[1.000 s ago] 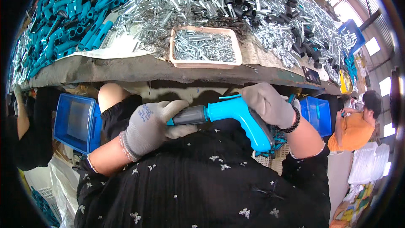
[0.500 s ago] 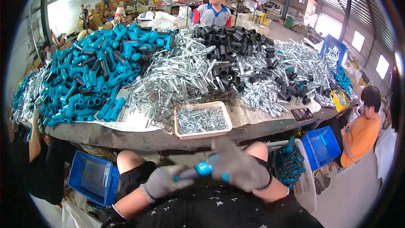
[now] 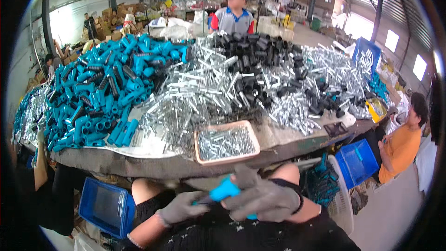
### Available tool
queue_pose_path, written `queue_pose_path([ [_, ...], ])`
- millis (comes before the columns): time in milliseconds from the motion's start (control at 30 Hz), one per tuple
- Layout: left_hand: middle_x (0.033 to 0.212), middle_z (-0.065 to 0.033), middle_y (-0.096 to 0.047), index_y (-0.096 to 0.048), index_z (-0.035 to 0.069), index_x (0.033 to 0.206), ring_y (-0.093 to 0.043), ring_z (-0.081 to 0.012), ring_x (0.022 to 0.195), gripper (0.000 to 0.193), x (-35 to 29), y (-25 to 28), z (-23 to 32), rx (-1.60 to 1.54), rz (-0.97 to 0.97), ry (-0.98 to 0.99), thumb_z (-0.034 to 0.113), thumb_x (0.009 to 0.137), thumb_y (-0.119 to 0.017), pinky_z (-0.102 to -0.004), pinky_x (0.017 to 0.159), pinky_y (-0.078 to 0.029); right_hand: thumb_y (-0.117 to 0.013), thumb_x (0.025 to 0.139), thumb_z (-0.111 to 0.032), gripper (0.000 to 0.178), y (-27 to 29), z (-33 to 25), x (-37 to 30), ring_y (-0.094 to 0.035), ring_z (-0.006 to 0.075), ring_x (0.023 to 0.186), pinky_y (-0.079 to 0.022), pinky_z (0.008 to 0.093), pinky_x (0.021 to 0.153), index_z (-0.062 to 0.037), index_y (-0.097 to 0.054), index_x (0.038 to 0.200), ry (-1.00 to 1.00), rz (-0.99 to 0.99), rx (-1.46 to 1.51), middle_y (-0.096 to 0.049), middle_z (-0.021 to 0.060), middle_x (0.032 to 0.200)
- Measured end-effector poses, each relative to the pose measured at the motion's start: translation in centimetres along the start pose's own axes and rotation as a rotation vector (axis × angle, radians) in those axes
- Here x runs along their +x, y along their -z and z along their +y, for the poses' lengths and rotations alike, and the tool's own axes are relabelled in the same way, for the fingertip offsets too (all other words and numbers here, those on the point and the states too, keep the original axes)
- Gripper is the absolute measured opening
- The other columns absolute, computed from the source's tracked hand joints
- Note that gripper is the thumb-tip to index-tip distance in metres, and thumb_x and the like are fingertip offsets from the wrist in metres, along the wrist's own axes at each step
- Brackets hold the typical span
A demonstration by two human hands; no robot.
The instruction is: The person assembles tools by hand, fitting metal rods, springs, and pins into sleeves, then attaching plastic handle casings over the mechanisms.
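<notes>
A long worktable [image 3: 125, 160] spans the scene, banked with turquoise plastic pieces [image 3: 121, 83], silvery metal tubes [image 3: 200, 81] and black sleeves [image 3: 253, 49]; below its near edge, a pale slatted crate [image 3: 344, 211] of turquoise and black parts stands to the right, a blue bin [image 3: 90, 216] to the left; a shallow cream tray [image 3: 227, 160] of small metal pieces rests at the table's front; over the worker's black clothing [image 3: 218, 238], the grey-gloved right hand [image 3: 269, 200], blurred, wraps the handle's body, while the gloved left hand [image 3: 183, 209] curls closed around its dark end; how tightly either presses cannot be told; between them the handle [image 3: 225, 189] tilts, bright turquoise with a dark section, its middle largely hidden by fingers, another turquoise bit showing beneath the right hand.
</notes>
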State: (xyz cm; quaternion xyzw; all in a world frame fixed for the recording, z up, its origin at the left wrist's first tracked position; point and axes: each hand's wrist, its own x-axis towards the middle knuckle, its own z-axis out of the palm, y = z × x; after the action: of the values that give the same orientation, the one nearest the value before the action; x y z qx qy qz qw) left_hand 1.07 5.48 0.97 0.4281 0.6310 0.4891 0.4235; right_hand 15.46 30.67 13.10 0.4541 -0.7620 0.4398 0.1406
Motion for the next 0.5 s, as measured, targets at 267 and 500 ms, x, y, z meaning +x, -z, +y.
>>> queue_pose_path([
  [267,0.097,-0.0139,-0.071,-0.068,0.0,0.108,-0.068,-0.0217,0.088,0.037,1.6,1.8,-1.7,-0.048,-0.03,-0.01,0.031,0.088,-0.073,-0.0358,0.075,-0.053,-0.052,0.1,-0.019,0.034,-0.6,0.3,-1.3,-0.031,0.0427,0.144,-0.009,0.0639,0.117,-0.0064,-0.063,0.129,-0.077,0.141,0.019,-0.054,0.0118,0.144],
  [500,0.095,-0.0035,-0.072,-0.069,0.0,0.111,-0.065,-0.0124,0.092,0.038,1.4,0.7,2.7,-0.276,0.058,0.001,0.018,0.08,-0.08,-0.0327,0.083,-0.052,-0.045,0.105,-0.024,0.032,0.0,4.1,-5.3,-0.055,0.0338,0.126,-0.041,0.0502,0.105,-0.0049,-0.066,0.12,-0.333,0.444,0.106,-0.062,0.0183,0.13],
])
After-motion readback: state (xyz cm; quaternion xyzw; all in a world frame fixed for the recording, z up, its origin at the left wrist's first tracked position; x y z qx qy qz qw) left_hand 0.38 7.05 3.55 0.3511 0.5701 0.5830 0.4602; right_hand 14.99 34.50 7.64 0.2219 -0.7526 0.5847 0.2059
